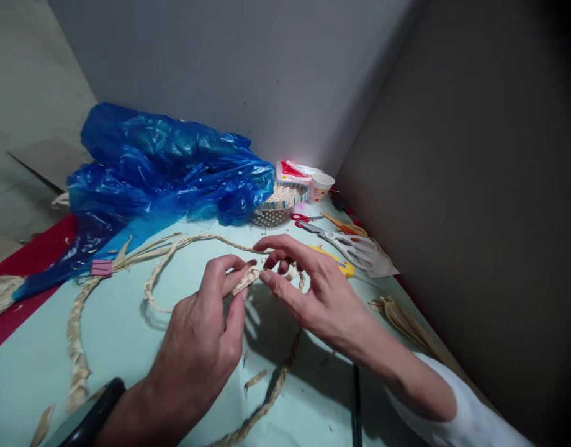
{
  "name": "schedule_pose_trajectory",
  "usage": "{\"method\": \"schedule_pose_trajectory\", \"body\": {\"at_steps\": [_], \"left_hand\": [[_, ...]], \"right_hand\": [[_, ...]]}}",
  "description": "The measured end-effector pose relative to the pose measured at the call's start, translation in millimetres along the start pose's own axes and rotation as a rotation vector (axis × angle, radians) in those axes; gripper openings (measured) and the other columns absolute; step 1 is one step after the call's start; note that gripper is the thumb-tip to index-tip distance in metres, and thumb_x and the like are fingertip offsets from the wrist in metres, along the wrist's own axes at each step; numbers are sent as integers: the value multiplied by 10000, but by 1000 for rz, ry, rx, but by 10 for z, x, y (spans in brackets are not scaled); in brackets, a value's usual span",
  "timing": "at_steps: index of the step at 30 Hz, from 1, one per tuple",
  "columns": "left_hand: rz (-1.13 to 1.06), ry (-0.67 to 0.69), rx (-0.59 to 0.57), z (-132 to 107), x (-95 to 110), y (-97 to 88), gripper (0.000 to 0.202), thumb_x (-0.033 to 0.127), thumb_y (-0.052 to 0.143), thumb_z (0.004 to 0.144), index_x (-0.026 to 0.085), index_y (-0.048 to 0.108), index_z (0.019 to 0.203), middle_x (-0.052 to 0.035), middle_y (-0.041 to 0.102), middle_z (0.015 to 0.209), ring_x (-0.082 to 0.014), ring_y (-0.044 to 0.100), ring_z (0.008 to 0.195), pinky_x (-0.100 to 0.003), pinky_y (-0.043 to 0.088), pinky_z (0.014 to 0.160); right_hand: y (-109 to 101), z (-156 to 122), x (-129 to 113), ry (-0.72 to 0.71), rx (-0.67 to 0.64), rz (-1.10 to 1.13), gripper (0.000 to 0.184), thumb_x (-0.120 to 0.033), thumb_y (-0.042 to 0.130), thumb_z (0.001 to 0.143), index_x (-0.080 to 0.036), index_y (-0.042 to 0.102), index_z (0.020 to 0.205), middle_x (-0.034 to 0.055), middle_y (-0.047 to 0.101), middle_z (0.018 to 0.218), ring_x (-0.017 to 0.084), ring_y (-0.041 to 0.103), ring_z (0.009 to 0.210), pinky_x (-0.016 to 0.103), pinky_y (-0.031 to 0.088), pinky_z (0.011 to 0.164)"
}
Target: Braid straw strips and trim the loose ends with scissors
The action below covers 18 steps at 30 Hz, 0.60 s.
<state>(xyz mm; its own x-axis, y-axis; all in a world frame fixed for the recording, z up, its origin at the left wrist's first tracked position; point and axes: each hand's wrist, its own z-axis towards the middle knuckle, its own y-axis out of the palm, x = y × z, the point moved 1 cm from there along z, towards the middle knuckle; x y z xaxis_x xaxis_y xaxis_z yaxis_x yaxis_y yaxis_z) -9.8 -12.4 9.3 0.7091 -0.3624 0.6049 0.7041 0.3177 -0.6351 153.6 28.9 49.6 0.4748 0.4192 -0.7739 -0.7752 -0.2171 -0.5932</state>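
Between the thumb and fingers of my left hand (204, 329) is a short, coiled end of pale straw braid (246, 280). My right hand (316, 288) reaches in from the right, thumb and bent fingers closed at the braid's upper end; its index finger stretches out above. A long braided cord (278, 385) runs from beneath my right hand toward the near edge. Behind my left hand a thin braid loop (148, 288) lies on the table. A thicker braid (76, 335) and loose husk strips meet at a pink binder clip (101, 267).
A crumpled blue plastic bag (169, 167) covers the back left. Beside it stand a woven basket (285, 197) and a paper cup (321, 186). White-handled scissors (346, 245), a yellow tool (347, 269) and dried husks (401, 320) lie right. Walls enclose the back and right.
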Motion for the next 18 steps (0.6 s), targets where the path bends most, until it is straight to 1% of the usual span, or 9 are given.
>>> {"method": "schedule_pose_trajectory", "body": {"at_steps": [2,5,7,9,11,13,15,18], "left_hand": [[-58,-35,-35,8,-14,-13,189,219,480,945,288,475,1121,-67,821,1056,-253,777,1006,-298,642,740],[-138,-49,-92,18,-36,-25,191,255,498,953,309,485,1136,-42,824,1055,-234,767,1036,-269,634,743],[-169,-54,-104,34,-67,-39,217,264,521,950,322,494,1157,-34,816,1094,-221,754,1072,-256,625,781],[-182,-57,-106,64,-114,-71,221,288,564,934,330,526,1148,-23,804,1119,-216,756,1071,-254,615,814],[-195,-62,-134,107,-167,-120,193,338,607,916,335,581,1107,0,806,1066,-207,781,979,-238,617,764],[-212,-67,-190,155,-208,-178,170,383,630,903,338,644,1067,23,809,956,-194,786,839,-220,609,661],[-235,-73,-240,197,-225,-229,146,378,637,898,330,704,1018,33,806,883,-187,768,755,-216,590,605],[-270,-83,-219,232,-209,-278,93,330,678,854,316,765,883,52,808,827,-174,752,692,-196,563,565]], "right_hand": [[-69,3,42,-73,-26,-93,231,-289,627,937,-243,648,1162,24,694,1023,188,615,902,348,453,851],[-107,9,107,-180,-93,-70,168,-309,631,959,-235,670,1105,24,721,1066,182,636,921,325,465,851],[-114,19,136,-229,-105,-36,115,-291,623,968,-223,679,1043,20,726,1036,169,635,903,302,469,831],[-123,35,154,-238,-110,-7,77,-266,639,953,-210,677,990,13,721,986,148,620,839,279,470,785],[-138,50,164,-202,-110,18,41,-237,665,924,-198,672,937,2,707,917,132,591,774,262,462,734],[-151,59,166,-159,-105,52,11,-202,668,901,-193,663,904,-12,681,849,121,561,731,249,453,697],[-155,57,162,-129,-100,76,9,-185,662,886,-191,656,888,-20,658,809,118,541,711,246,445,682],[-145,44,152,-128,-88,104,16,-209,650,896,-194,646,900,-17,645,820,122,532,723,257,441,691]]}}
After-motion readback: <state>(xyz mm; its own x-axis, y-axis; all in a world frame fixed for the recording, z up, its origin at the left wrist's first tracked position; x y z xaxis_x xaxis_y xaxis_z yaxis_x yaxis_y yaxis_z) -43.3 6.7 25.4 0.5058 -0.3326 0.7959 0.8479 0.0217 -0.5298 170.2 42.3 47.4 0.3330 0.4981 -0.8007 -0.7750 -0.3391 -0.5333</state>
